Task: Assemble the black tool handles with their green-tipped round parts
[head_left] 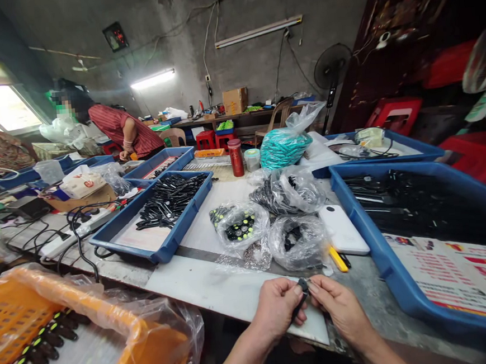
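Note:
My left hand [276,307] is closed around a slim black plastic part [304,285] with a rounded end, held above the front edge of the table. At that rounded end, the thumb and finger of my right hand [335,302] are pinched together; anything small between them is hidden. Just beyond my hands lie an open plastic bag of small black pieces [293,237] and a bag of black pieces with yellow-green centres [240,227]. A yellow-handled cutter [337,258] rests near my right hand, beside a white power bank or phone-like slab [343,229].
A blue tray of black parts [160,250] stands left, another blue tray [384,266] right. An orange basket [154,340] fills the near left corner. Behind the bags are a red bottle [236,157] and a bag of teal pieces [284,148]. A person in red [123,129] bends over trays.

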Demonstrator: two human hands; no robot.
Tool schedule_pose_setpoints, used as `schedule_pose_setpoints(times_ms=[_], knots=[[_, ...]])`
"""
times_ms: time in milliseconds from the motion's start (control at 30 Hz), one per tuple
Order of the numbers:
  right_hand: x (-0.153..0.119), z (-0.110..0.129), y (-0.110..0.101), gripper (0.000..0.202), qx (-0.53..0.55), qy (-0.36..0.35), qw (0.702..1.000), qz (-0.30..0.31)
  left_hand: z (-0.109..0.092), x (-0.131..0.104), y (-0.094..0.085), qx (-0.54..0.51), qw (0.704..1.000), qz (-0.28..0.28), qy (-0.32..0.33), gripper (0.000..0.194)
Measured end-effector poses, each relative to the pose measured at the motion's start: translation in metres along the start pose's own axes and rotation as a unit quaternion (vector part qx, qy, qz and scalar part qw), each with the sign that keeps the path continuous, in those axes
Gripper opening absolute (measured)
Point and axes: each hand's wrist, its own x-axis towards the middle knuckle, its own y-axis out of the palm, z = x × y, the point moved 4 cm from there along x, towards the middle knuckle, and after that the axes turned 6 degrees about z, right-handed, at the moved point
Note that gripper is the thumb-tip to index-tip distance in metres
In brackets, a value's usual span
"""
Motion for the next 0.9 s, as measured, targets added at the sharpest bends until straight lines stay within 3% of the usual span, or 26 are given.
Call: schedule_pose_setpoints(times_ms=[900], knots=[[0.0001,0.0018,0.0000,0.039,-0.002,0.003,1.000,-0.006,-0.0007,-0.0001,0.0000,0.007,1.000,0.002,0.003,0.037]])
